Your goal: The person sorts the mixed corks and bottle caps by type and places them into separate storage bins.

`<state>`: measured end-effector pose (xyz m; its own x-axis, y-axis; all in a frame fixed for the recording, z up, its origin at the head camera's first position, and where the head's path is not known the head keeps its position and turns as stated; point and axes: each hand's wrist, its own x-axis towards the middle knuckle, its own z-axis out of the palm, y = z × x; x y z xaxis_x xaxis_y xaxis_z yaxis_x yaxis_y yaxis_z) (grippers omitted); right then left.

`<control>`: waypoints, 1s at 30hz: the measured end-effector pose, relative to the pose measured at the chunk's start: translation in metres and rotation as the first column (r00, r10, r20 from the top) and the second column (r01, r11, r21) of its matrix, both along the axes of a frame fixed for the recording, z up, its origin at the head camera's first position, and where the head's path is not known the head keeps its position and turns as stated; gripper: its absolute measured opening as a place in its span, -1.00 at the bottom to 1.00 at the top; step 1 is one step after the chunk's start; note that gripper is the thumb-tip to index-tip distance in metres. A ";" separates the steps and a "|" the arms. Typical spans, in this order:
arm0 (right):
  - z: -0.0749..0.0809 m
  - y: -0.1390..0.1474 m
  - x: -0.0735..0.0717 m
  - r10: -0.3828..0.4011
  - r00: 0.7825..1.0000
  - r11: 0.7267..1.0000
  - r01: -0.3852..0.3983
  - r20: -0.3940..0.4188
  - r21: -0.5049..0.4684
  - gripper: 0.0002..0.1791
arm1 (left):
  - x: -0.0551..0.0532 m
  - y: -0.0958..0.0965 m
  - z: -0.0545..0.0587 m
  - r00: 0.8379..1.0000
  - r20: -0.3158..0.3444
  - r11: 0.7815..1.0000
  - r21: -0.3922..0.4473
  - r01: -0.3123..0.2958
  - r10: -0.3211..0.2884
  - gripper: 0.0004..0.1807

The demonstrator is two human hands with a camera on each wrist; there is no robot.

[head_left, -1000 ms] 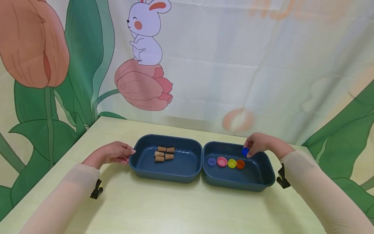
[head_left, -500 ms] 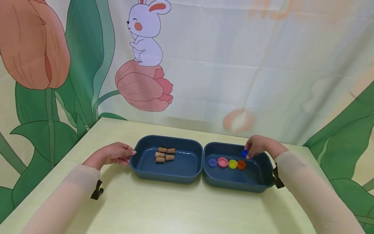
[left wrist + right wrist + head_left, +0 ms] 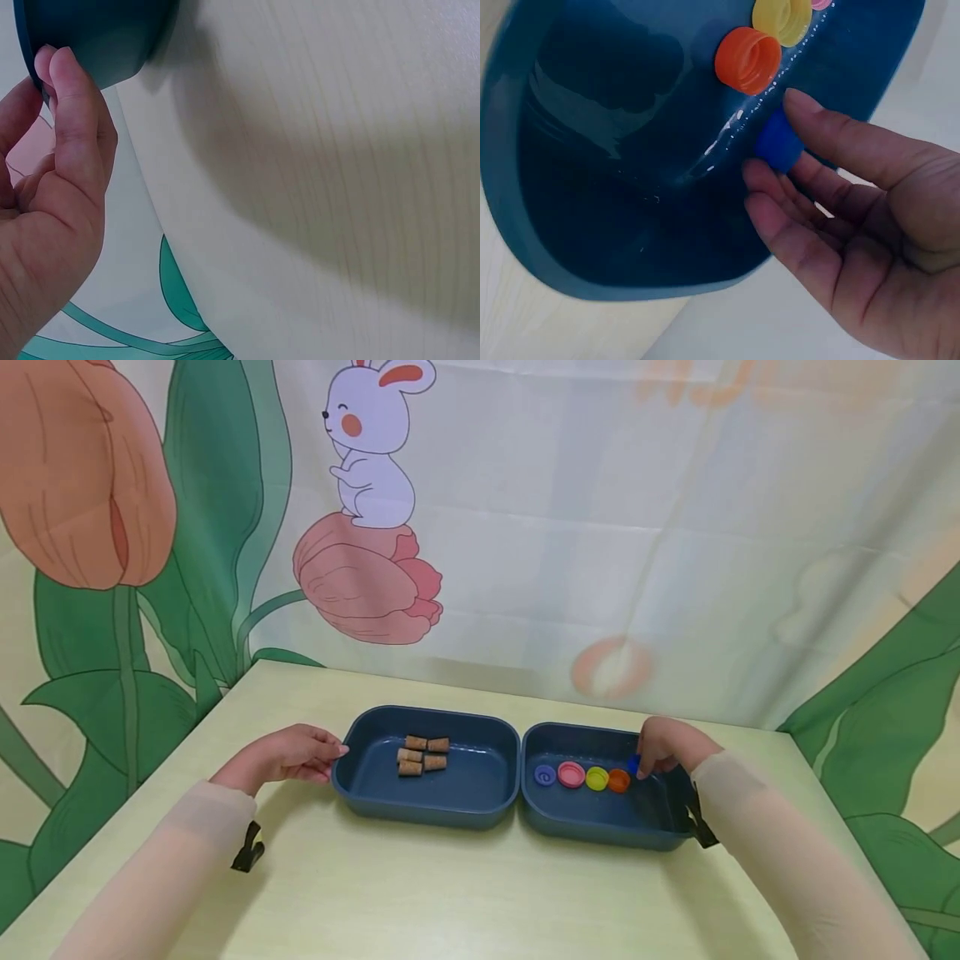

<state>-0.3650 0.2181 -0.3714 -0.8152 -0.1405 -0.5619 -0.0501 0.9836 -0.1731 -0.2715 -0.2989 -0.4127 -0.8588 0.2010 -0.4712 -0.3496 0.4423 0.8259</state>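
In the head view my right hand reaches into the right dark blue tray. Between thumb and fingers it pinches a blue bottle cap, low over the tray floor. Beside that cap, an orange cap ends a row with a yellow cap, a pink cap and a purple cap. At the far side of the left dark blue tray, my left hand grips the rim, thumb on top and fingers against the outer wall.
Several corks lie grouped in the left tray. Both trays stand side by side, close together, on a pale wooden table. A printed cloth with a rabbit and tulips hangs behind the table.
My right hand has moved slightly right and lower into the right tray, bringing the blue cap down beside the orange one. The left hand keeps its place on the rim.
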 end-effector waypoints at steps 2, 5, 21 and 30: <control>-0.003 0.000 -0.003 -0.024 1.000 0.999 0.023 0.018 0.031 -0.56 | 0.000 0.000 0.000 1.000 0.000 1.000 0.002 -0.002 0.002 -0.78; -0.004 -0.001 -0.004 -0.035 0.999 0.996 0.031 0.038 0.088 -0.64 | -0.001 -0.001 0.000 1.000 0.000 1.000 0.001 -0.001 0.001 -0.78; -0.015 -0.011 -0.012 -0.117 0.976 0.969 0.072 0.184 0.235 -0.73 | -0.002 -0.001 0.001 1.000 0.000 1.000 -0.003 0.001 -0.001 -0.78; -0.040 -0.003 -0.031 -0.130 0.958 0.954 0.050 0.256 0.297 -0.70 | -0.001 -0.001 -0.002 1.000 -0.001 1.000 0.007 0.005 -0.005 -0.75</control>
<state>-0.3957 0.2152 -0.4118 -0.6292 0.1244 -0.7672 0.0499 0.9915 0.1199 -0.2723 -0.3002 -0.4145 -0.8585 0.2085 -0.4685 -0.3464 0.4378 0.8297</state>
